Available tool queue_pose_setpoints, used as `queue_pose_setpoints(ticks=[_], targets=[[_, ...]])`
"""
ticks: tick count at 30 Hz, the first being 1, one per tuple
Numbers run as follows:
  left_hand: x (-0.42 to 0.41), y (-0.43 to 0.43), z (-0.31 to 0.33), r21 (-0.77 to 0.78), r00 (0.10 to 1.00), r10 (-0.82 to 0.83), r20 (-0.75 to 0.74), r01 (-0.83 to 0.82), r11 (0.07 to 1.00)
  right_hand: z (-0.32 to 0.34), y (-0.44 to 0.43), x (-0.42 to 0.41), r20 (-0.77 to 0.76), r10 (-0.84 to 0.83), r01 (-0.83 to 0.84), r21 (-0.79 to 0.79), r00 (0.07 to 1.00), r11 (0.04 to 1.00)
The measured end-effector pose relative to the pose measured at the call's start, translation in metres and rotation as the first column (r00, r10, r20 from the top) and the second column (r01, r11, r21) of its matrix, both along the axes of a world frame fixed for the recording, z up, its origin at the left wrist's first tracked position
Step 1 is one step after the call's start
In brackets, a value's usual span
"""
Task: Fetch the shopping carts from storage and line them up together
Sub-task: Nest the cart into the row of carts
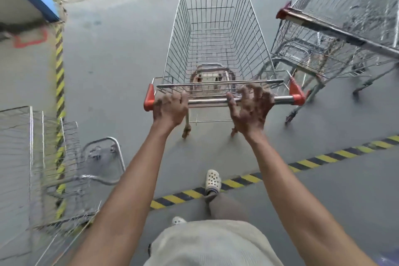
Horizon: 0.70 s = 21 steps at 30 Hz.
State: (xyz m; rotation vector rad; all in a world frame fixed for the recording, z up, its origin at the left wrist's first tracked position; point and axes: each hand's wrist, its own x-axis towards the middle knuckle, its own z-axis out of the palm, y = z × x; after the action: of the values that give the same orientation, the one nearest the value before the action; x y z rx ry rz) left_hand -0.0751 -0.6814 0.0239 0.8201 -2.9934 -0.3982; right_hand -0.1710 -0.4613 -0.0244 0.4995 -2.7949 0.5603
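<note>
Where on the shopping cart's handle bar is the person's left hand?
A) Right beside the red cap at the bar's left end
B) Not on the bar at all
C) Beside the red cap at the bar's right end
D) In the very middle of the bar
A: the left hand grips the handle bar right next to the red end cap at the bar's left end.
</note>
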Motion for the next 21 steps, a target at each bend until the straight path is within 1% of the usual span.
queue_pose_setpoints(ticks=[3, 8, 11, 16, 19, 21], targets=[[0.001, -0.005, 0.001, -0.006, 0.999, -0.033, 0.011, 0.033, 0.999, -0.001, -0.010, 0.000, -0.014, -0.049, 0.048, -0.035, 0.999, 0.998], [0.006, -0.009, 0.005, 0.026, 0.999, -0.039, 0.036, 0.038, 0.999, 0.005, -0.014, -0.004, 0.017, -0.016, 0.017, -0.044, 1.000, 0.999], [0.017, -0.007, 0.005, 0.042, 0.997, -0.068, 0.021, 0.067, 0.997, 0.011, -0.014, -0.005, 0.082, 0.017, -0.018, 0.006, 0.996, 1.000], [0.054, 0.000, 0.008, 0.027, 0.998, -0.056, -0.005, 0.056, 0.998, 0.019, -0.009, 0.017, 0.135, 0.078, -0.091, 0.090, 0.988, 0.992], [0.091, 0.002, 0.005, 0.061, 0.997, -0.071, -0.039, 0.073, 0.995, 0.020, -0.007, 0.046, 0.159, 0.097, -0.108, 0.062, 0.983, 0.992], [0.120, 0.003, 0.001, 0.045, 0.992, -0.111, -0.065, 0.114, 0.992, 0.022, -0.006, 0.070, 0.177, 0.092, -0.102, 0.049, 0.980, 0.994]])
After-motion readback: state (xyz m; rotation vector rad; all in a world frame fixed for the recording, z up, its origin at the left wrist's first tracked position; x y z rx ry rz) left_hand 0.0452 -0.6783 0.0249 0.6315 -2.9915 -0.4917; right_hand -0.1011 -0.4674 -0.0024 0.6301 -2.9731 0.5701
